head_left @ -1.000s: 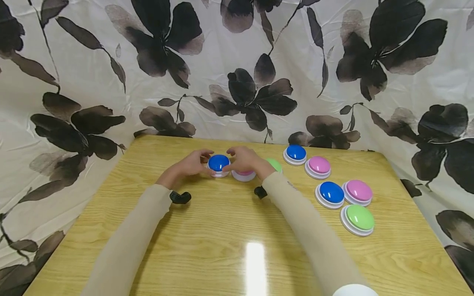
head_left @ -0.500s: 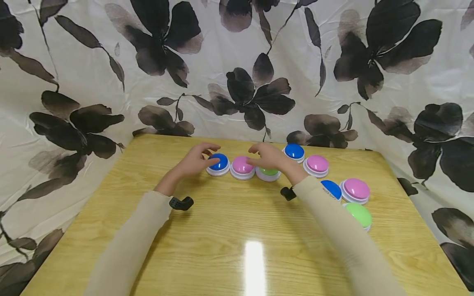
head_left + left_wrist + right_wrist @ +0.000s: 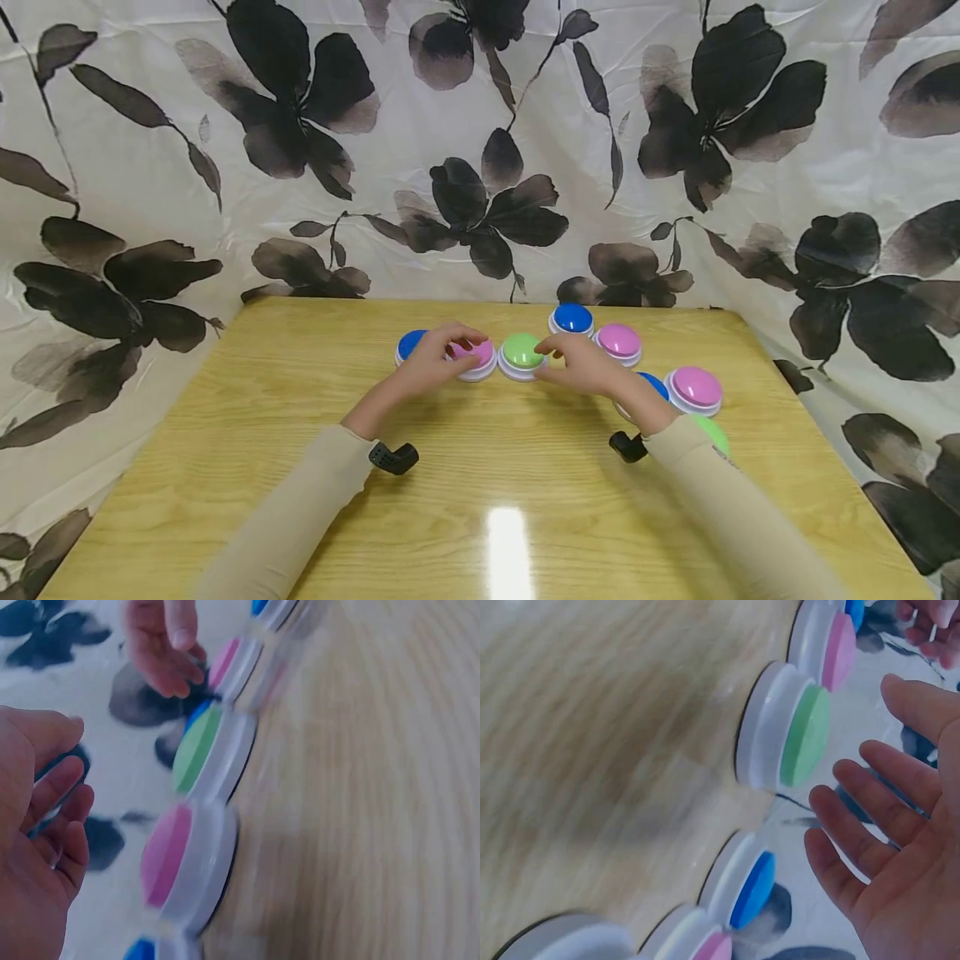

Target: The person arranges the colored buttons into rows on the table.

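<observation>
A row of three dome push buttons with white bases lies near the back of the table: a blue button [image 3: 410, 342], a pink button [image 3: 482, 354] and a green button [image 3: 522, 352]. My left hand [image 3: 431, 363] hovers over the blue and pink ones, hiding part of both. In the left wrist view its fingers [image 3: 60, 799] are loosely bent and apart from the buttons. At the green button's right side is my right hand [image 3: 587, 367], thumb and fingers apart. The right wrist view shows its fingers [image 3: 885, 802] spread, with a gap to the green button [image 3: 806, 735].
To the right sit more push buttons: a blue one [image 3: 572, 318] and a pink one [image 3: 619, 341] at the back, another pink one [image 3: 697, 387] nearer. A blue one [image 3: 656, 385] and a green one [image 3: 712, 433] are partly hidden by my right arm. A floral cloth [image 3: 480, 275] hangs behind the table.
Both hands have moved right along the row, the right one from the blue button past the pink to the green, the left from the blue to over the pink. The view has shifted slightly.
</observation>
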`<action>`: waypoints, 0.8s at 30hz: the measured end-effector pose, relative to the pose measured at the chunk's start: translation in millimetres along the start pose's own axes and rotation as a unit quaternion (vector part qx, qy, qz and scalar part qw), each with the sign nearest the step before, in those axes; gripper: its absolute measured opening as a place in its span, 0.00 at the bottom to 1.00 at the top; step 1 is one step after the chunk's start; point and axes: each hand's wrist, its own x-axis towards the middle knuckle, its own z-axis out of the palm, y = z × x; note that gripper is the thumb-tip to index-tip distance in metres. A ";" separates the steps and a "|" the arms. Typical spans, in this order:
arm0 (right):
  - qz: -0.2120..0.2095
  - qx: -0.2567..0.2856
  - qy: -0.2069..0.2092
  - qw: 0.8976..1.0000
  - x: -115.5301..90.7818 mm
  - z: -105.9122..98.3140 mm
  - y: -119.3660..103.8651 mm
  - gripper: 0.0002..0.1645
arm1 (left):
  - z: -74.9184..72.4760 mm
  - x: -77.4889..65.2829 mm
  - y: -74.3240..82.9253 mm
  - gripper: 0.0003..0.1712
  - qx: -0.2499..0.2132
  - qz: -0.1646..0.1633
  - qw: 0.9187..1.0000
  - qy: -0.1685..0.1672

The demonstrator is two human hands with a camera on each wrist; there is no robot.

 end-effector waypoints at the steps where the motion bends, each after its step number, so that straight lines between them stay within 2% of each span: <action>1: -0.001 0.000 0.005 1.000 -5.7 -1.7 2.1 0.27 | 6.2 2.2 3.0 0.17 -0.003 0.000 1.000 -0.007; 2: -0.007 0.002 0.009 1.000 -10.7 -3.2 3.8 0.27 | 12.3 4.8 0.6 0.16 -0.006 0.000 1.000 -0.011; 7: -0.012 0.013 0.013 1.000 -36.4 -8.3 12.0 0.24 | 38.3 11.8 7.7 0.15 -0.013 0.013 0.999 -0.039; 11: 0.003 0.016 0.018 1.000 -60.1 -16.7 19.5 0.25 | 58.3 18.1 10.5 0.16 -0.016 0.026 0.997 -0.073; 15: 0.014 0.016 0.039 0.999 -80.1 -28.3 28.6 0.25 | 73.1 23.7 14.9 0.16 -0.034 0.030 0.995 -0.083; 21: 0.041 0.034 0.056 0.997 -117.1 -34.5 46.5 0.24 | 96.9 22.7 17.4 0.17 -0.048 0.024 0.988 -0.142; 24: 0.043 0.037 0.072 0.996 -133.5 -35.1 54.4 0.23 | 107.9 21.9 18.3 0.18 -0.050 0.019 0.986 -0.159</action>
